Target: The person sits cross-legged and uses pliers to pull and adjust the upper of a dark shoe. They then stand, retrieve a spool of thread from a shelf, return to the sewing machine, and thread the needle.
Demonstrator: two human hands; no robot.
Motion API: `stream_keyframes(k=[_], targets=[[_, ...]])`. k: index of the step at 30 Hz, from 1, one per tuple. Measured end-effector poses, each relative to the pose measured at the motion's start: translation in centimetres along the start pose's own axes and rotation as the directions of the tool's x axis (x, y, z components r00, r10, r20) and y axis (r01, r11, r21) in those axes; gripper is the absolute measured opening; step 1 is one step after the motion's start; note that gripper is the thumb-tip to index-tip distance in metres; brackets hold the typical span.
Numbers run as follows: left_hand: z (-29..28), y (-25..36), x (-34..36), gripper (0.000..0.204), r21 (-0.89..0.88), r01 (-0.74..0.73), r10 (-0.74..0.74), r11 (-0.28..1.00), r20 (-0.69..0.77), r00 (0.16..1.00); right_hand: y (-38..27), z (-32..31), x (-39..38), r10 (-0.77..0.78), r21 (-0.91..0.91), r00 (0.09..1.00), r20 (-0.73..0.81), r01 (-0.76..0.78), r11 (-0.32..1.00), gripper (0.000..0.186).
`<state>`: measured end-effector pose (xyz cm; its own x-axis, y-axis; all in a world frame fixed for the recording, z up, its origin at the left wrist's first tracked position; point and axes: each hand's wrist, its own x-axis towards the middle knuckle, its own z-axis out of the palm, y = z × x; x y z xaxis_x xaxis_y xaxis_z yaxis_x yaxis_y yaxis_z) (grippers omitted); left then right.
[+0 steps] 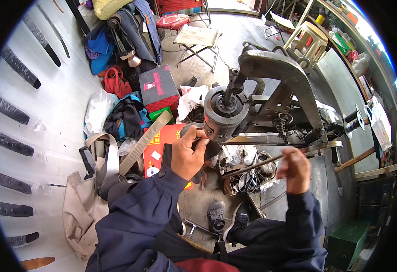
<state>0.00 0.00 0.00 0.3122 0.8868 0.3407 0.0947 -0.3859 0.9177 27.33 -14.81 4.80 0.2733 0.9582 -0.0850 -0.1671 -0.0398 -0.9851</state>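
The black machine (pixel 278 63) dominates the middle and right, its long arm arching toward a round head (pixel 225 109); the step in hand looks like holding work to that head, and the pose seems to call for a steady left hand (pixel 188 156) with the right hand (pixel 295 170) free to move alongside; the dark box (pixel 160 88) and, nearer, the red box (pixel 167 135) crowd the left, the red one just beside the left hand, so room there looks tight; white bags (pixel 232 156) and straps (pixel 249 182) fill much of the gap between the hands; the left hand's fingers are pinched nearly together on a dark piece (pixel 213 149), which sits by the lower edge of the head, partly hidden by the grip; whether it touches the head, I cannot tell; the right hand is blurred, its fingers curled near a long rod (pixel 262 163), and I cannot tell how far apart they are or whether they hold anything; more open room lies on its outer side; the rod and the head's rim are the edges to mind; a spool (pixel 353 121) stands well apart from the left hand.
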Motion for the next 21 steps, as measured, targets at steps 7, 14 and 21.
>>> stream_keyframes(k=[7,14,21], targets=[[0.0,2.0,0.1,0.009,-0.017,0.015,-0.015,1.0,-0.042,0.999,3.5,-3.2,8.1,-0.45,-0.213,0.874,-0.184,0.412,0.886,0.023],[-0.4,1.8,0.0,0.012,-0.008,0.065,-0.065,0.998,-0.021,0.998,10.4,-3.4,13.4,-0.536,-0.32,0.787,-0.306,0.445,0.836,0.044],[-0.7,1.6,0.2,0.013,-0.028,0.049,-0.049,0.998,0.005,0.999,1.7,3.8,9.5,-0.414,-0.947,0.852,0.32,0.289,-0.138,0.044]])
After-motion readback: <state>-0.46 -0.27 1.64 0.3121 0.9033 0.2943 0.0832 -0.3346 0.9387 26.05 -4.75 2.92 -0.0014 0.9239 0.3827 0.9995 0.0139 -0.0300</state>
